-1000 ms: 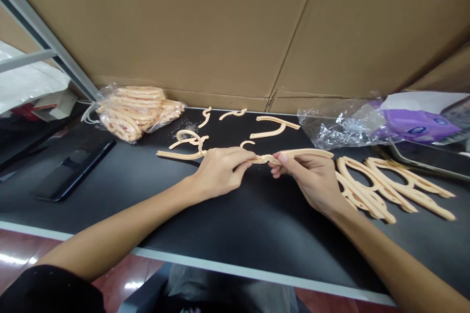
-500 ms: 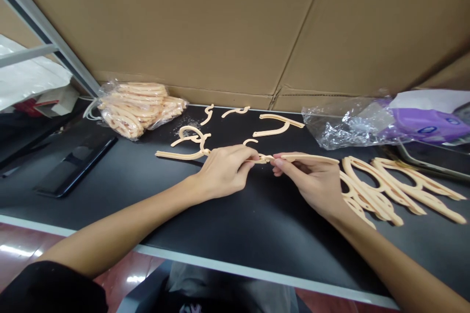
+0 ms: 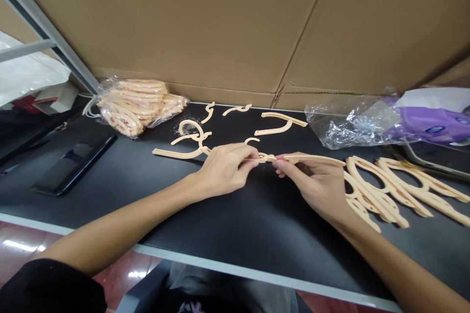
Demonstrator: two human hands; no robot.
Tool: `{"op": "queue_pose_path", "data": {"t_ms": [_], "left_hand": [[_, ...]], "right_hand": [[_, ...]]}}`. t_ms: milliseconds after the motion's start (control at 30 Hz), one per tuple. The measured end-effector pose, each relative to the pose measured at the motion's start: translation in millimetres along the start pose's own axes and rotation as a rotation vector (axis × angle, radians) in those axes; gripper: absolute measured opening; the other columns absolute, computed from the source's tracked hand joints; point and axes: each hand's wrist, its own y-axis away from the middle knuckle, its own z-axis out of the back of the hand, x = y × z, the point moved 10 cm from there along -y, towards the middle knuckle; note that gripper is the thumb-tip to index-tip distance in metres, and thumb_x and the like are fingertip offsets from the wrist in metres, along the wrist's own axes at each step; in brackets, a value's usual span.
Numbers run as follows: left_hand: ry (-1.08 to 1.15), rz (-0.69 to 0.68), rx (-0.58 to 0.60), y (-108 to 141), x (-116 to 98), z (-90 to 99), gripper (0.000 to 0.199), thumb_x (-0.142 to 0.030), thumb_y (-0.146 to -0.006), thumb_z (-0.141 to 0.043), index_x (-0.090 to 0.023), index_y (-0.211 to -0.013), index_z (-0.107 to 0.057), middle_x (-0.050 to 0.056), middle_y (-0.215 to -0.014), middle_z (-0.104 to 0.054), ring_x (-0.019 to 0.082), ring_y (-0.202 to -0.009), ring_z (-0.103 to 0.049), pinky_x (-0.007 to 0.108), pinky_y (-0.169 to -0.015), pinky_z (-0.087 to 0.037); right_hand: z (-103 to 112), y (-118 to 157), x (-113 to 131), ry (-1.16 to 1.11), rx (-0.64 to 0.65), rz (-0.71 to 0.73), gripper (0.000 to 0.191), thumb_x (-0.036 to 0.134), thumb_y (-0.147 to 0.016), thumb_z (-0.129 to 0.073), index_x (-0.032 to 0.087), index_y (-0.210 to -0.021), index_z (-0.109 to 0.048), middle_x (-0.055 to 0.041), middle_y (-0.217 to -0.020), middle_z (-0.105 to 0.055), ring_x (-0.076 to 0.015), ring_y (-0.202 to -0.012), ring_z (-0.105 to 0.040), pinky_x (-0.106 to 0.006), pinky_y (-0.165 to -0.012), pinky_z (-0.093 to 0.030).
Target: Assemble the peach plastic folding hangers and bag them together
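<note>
Hanger (image 3: 316, 158): tan, right of the parts bag (image 3: 139, 102) and nearer me than it; a small joint (image 3: 266, 158) shows between my fingertips.
Left hand (image 3: 227, 168): thumb and fingers pinched narrow on the joint's left side.
Right hand (image 3: 317, 182): thumb and fingers closed around the right-hand bar, near the joint.
Left bar (image 3: 176, 153): on the near side of the parts bag, just past my left knuckles; cannot tell whether it belongs to what I hold.
Folded row (image 3: 398, 189): far right of the parts bag, several alike; I judge these done. Overlap and my wrist hide the count.
Loose pieces: ring hook (image 3: 201, 137), small hook (image 3: 210, 113), forked piece (image 3: 273, 131), all right of the parts bag; not yet put together, by my reading. Parts bag well filled too.
Held one: partway, I judge; cannot tell whether the joint is seated.
Writing: purple pack (image 3: 426, 123), far right of the parts bag, carries blue ovals, lettering too small to read. None legible elsewhere.
</note>
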Motion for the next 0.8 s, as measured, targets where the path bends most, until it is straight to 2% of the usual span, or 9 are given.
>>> {"op": "queue_pose_path", "data": {"t_ms": [200, 400, 667, 800], "left_hand": [[0.007, -0.066, 0.021, 0, -11, -0.2, 0.013, -0.016, -0.095, -0.055, -0.016, -0.086, -0.064, 0.003, -0.080, -0.068, 0.012, -0.070, -0.060, 0.024, -0.066, -0.045], [0.022, -0.074, 0.033, 1, -14, -1.2, 0.015, -0.017, -0.096, -0.052, -0.016, -0.087, -0.063, 0.003, -0.081, -0.070, 0.013, -0.072, -0.062, 0.025, -0.067, -0.047], [-0.001, -0.087, 0.058, 1, -17, -4.0, 0.017, -0.017, -0.097, -0.050, -0.016, -0.085, -0.063, 0.005, -0.087, -0.072, 0.015, -0.077, -0.065, 0.027, -0.072, -0.049], [0.001, -0.118, 0.063, 2, -21, -4.3, 0.018, -0.017, -0.098, -0.050, -0.015, -0.087, -0.063, 0.005, -0.089, -0.073, 0.015, -0.079, -0.066, 0.027, -0.073, -0.050]], "right_hand": [[-19, -3, -28, -0.345, 0.184, -0.263, 0.027, 0.044, -0.073, -0.084, 0.018, -0.073, -0.076, -0.0057, -0.068, -0.073, -0.0148, -0.056, -0.063, -0.028, -0.052, -0.054], [-24, 0, -28, -0.447, 0.195, -0.418, 0.032, 0.043, -0.062, -0.091, 0.017, -0.065, -0.071, -0.0035, -0.061, -0.067, -0.0120, -0.053, -0.056, -0.025, -0.046, -0.046], [-23, 3, -35, -0.450, 0.197, -0.503, 0.029, 0.037, -0.060, -0.092, 0.017, -0.063, -0.071, -0.0023, -0.057, -0.064, -0.0108, -0.049, -0.054, -0.025, -0.045, -0.041], [-23, 2, -33, -0.439, 0.203, -0.488, 0.028, 0.037, -0.059, -0.092, 0.017, -0.060, -0.071, -0.0010, -0.056, -0.061, -0.0099, -0.049, -0.050, -0.024, -0.044, -0.039]]}}
